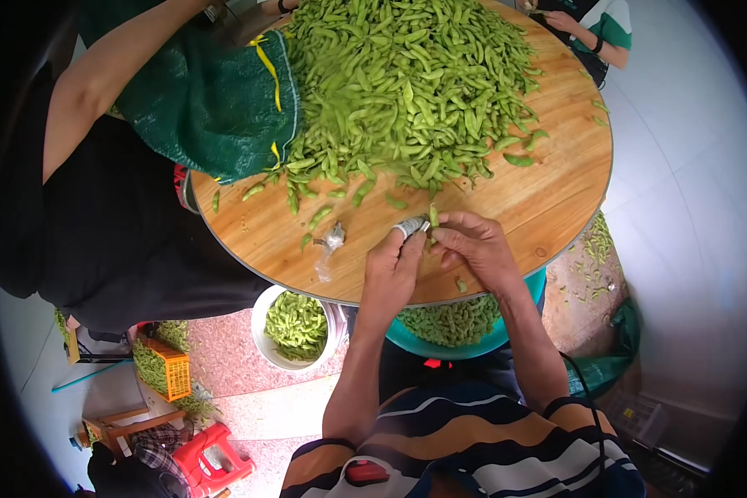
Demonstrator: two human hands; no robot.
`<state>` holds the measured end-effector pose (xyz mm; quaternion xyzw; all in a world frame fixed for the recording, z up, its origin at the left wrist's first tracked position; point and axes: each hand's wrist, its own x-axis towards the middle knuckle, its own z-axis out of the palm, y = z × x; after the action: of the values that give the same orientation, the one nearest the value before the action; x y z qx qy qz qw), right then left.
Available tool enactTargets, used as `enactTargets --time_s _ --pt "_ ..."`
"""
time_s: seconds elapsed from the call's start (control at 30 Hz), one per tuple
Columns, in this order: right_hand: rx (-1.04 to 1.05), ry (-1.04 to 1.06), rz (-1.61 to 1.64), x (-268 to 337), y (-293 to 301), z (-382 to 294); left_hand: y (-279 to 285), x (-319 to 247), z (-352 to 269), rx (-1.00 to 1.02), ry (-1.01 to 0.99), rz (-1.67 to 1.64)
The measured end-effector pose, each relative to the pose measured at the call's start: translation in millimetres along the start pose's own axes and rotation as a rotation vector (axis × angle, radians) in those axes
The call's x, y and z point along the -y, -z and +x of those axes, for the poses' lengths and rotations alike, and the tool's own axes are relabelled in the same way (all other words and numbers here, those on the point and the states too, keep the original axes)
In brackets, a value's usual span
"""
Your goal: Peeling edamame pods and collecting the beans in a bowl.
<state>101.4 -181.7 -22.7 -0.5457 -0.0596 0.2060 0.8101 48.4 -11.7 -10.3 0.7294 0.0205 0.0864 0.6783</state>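
Near the front edge of the round wooden table (324,274), my right hand (476,246) pinches a green soybean pod (434,215) upright between thumb and fingers. My left hand (391,264) is right beside it, closed on a small metal-tipped piece (424,226). Grey-white printed wrapping (410,226) shows at that hand's fingertips; whether it covers a finger or the piece, I cannot tell. Beyond both hands rises a large heap of soybean pods (411,93). Below the table edge, between my forearms, a teal basin (404,342) holds more pods.
A small metal item in clear plastic (333,238) lies left of my hands. At left, a person's arm (99,81) is by a green woven sack (211,106). A white bucket of pods (263,342), orange crate (177,373) and red stool (215,460) stand on the floor. Another person's hand (560,22) is far right.
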Motion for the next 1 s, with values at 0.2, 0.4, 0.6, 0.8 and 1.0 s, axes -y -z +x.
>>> enactTargets --time_s 0.2,0.4,0.6,0.8,1.0 --pt "0.003 0.031 -0.065 -1.1 -2.3 1.3 -1.0 -11.4 1.8 0.045 0.115 -0.056" --pt "0.038 0.08 -0.094 -5.0 -2.4 -3.5 -2.7 -2.0 -0.6 0.034 0.111 -0.061" --pt "-0.036 0.03 -0.085 -4.2 -7.0 -7.4 -7.4 0.8 -6.2 -0.041 -0.041 0.163" --pt "-0.127 0.023 -0.118 0.4 -4.9 -5.3 -0.4 -4.2 -8.3 -0.019 -0.013 0.165" --pt "-0.143 0.069 -0.012 -0.4 -4.8 -1.9 -4.0 -13.4 -7.2 0.033 -0.073 0.166"
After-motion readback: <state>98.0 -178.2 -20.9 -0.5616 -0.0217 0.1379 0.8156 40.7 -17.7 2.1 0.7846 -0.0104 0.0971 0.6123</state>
